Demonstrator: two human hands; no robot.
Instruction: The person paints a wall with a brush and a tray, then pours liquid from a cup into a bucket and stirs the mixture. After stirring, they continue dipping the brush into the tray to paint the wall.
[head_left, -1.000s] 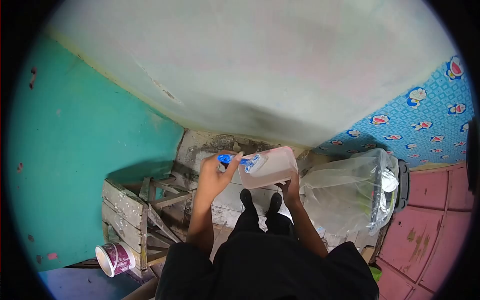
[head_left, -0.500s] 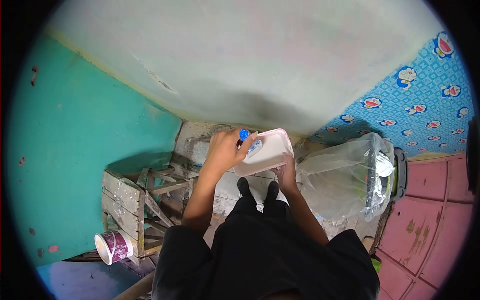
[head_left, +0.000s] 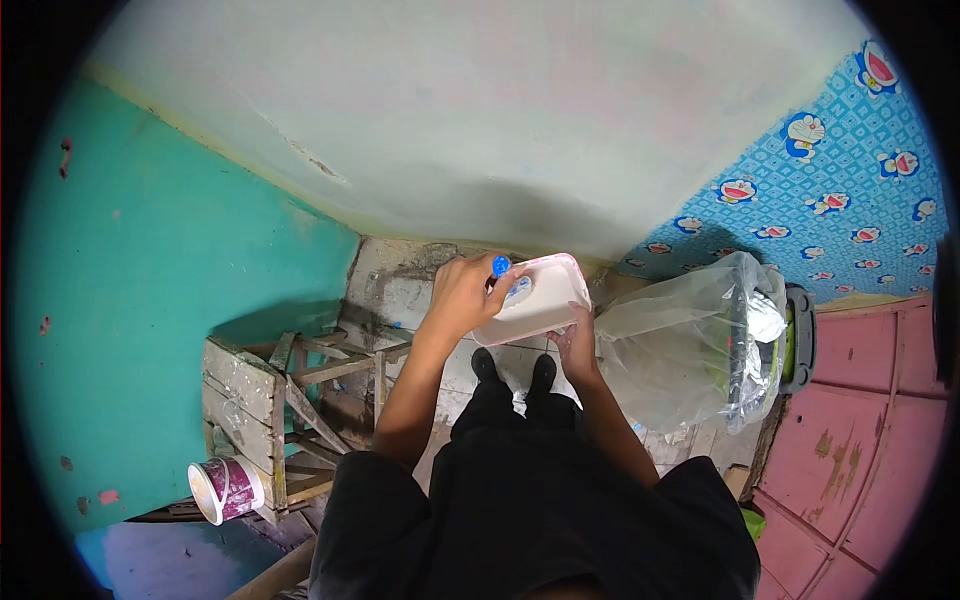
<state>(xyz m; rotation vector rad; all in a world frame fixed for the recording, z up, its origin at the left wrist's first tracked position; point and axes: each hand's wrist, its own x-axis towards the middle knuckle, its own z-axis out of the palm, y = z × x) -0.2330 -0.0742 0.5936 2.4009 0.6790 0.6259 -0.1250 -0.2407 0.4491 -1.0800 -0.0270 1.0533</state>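
Wears a black shirt (head_left: 540, 500), loose and plain across the front, with short, wide sleeves (head_left: 383, 515) of the same dark cloth. Leaves both forearms (head_left: 408, 398) bare below the hems, along with the left hand (head_left: 462, 295) and the right hand (head_left: 577, 348). Has on black trousers (head_left: 487, 412), close in shade to the shirt. Ends in dark footwear (head_left: 484, 364) with rounded toes, too small to make out in detail.

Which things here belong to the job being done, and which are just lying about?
In use:
blue-handled brush, in the left hand
shallow white rectangular tray with a pinkish rim, in the right hand

Apparently just lying about:
purple-and-white plastic bucket, though possibly related
paint-spattered grey wooden stand
clear plastic sheeting
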